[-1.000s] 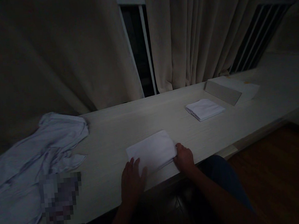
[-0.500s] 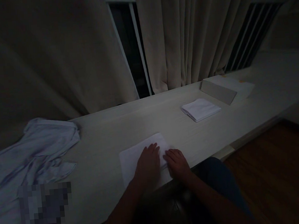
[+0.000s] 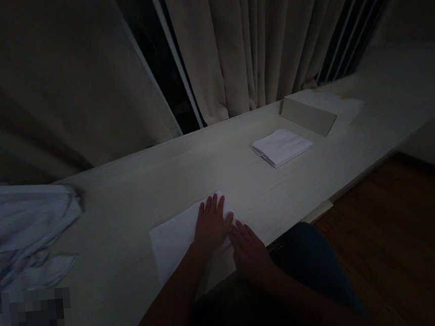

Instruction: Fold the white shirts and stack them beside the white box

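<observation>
A folded white cloth [image 3: 169,243] lies flat near the front edge of a long pale wooden counter [image 3: 210,168]. My left hand [image 3: 209,224] rests palm down on its right part, fingers spread and pointing away from me. My right hand [image 3: 247,246] lies just to the right, at the cloth's right edge near the counter's front edge, fingers flat; whether it pinches the cloth I cannot tell. A second white cloth [image 3: 281,146], neatly folded, sits farther right on the counter, well beyond both hands.
A heap of rumpled pale garments [image 3: 18,231] covers the counter's left end. A low pale box [image 3: 317,109] stands behind the second cloth. Beige curtains [image 3: 252,38] hang along the back. Dark wooden floor [image 3: 399,238] lies to the right. The room is dim.
My left hand slid from the cloth's left front corner across to its right part. My right hand stayed at the right edge. The view swung right, shifting everything leftward.
</observation>
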Demonstrator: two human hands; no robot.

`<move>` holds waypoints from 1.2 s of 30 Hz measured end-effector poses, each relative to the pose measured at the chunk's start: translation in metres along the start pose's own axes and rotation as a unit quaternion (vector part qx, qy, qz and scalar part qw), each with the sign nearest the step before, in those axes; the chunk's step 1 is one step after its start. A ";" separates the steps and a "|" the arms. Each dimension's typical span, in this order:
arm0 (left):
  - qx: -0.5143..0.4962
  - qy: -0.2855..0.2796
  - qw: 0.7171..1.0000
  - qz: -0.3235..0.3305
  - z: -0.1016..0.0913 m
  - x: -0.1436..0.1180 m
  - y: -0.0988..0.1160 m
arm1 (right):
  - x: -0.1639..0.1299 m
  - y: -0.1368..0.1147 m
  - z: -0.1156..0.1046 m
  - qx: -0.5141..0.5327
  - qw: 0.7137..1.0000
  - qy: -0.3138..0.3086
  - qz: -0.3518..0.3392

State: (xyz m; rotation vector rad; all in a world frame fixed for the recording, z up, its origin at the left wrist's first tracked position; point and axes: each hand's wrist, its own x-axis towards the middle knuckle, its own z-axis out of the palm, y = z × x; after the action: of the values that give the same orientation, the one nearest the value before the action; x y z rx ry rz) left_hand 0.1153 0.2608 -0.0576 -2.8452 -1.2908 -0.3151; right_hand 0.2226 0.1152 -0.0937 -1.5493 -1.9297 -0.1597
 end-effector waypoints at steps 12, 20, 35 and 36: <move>-0.046 0.032 0.998 -0.036 -0.022 -0.015 0.000 | 0.074 -0.015 -0.034 0.006 0.997 -0.033 0.063; -0.010 0.061 0.975 -0.214 -0.043 -0.118 -0.042 | 0.134 -0.001 0.030 0.012 0.981 -0.180 0.073; -0.057 0.082 0.965 -0.241 -0.019 -0.146 -0.061 | 0.121 0.001 0.052 -0.030 0.988 -0.142 0.050; -0.066 0.085 0.963 -0.246 -0.020 -0.146 -0.061 | 0.122 -0.001 0.051 -0.029 0.988 -0.145 0.054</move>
State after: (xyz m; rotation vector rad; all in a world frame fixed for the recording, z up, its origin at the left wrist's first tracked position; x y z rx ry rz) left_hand -0.0271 0.1907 -0.0697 -2.4751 -1.9841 -0.6520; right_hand 0.1903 0.2400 -0.0664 -1.7923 -2.0687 0.0610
